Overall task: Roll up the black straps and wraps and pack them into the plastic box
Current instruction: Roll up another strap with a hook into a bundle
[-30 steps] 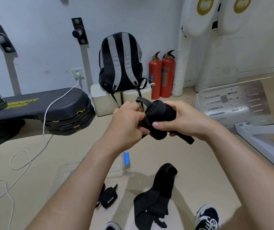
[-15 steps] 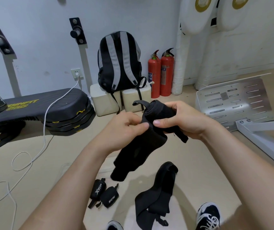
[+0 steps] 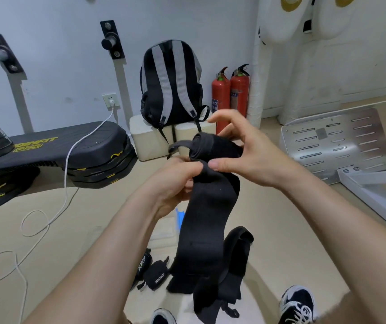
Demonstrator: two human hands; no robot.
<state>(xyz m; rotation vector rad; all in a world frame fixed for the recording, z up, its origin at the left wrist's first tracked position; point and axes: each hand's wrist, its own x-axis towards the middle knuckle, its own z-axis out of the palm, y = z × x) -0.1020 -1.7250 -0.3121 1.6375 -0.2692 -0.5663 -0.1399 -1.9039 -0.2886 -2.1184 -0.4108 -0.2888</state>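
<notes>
A wide black wrap (image 3: 207,213) is held in front of me, rolled at its top end and hanging loose down toward the floor. My left hand (image 3: 175,181) grips the wrap just under the roll. My right hand (image 3: 245,155) pinches the roll between thumb and fingers, with the index finger lifted. A second black wrap (image 3: 231,272) lies bunched on the floor below. Two small rolled black straps (image 3: 154,273) lie left of it. The clear plastic box (image 3: 164,232) with a blue clip sits on the floor, mostly hidden behind my left forearm.
A black and grey backpack (image 3: 172,83) stands on white blocks by the wall, two red fire extinguishers (image 3: 230,97) beside it. Black step platform (image 3: 70,148) and white cable (image 3: 65,183) at left. A metal footplate (image 3: 332,139) at right. My shoes (image 3: 297,305) at the bottom.
The wrap has come unrolled: a compact bundle a second ago, it now hangs long toward the floor. My right hand's fingers have opened somewhat on the roll.
</notes>
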